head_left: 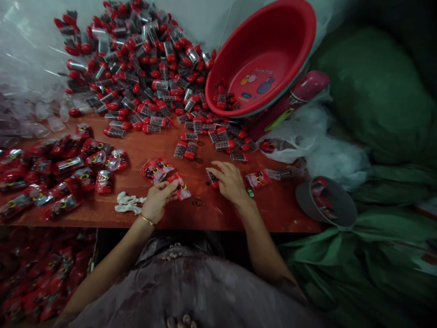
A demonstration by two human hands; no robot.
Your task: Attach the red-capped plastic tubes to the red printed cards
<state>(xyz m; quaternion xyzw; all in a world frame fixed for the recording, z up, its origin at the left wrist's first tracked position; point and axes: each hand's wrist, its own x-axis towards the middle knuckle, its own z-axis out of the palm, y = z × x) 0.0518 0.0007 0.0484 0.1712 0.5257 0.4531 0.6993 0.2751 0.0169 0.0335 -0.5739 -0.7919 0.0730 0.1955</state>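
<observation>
My left hand (pixel 160 200) pinches a small red printed packet (pixel 180 186) between thumb and fingers, just above the wooden table (pixel 177 214). Beside it lie more red printed packets (pixel 155 169), and white crumpled gloves or cloth (pixel 128 202) rest left of my wrist. My right hand (pixel 230 181) is curled with its fingertips round a small red-and-dark container (pixel 213 179), partly hidden by the fingers. Right of that hand lies another red packet (pixel 257 178) with a clear plastic piece. Two clear red-capped containers (pixel 185 150) stand out ahead of both hands.
A large heap of red-capped containers (pixel 136 68) fills the back. A red basin (pixel 259 54) leans at the back right, by a pink flask (pixel 293 105). Filled red packets (pixel 68 168) pile at left. A grey bowl (pixel 303 196) sits at the right edge, near green sacks (pixel 375 100).
</observation>
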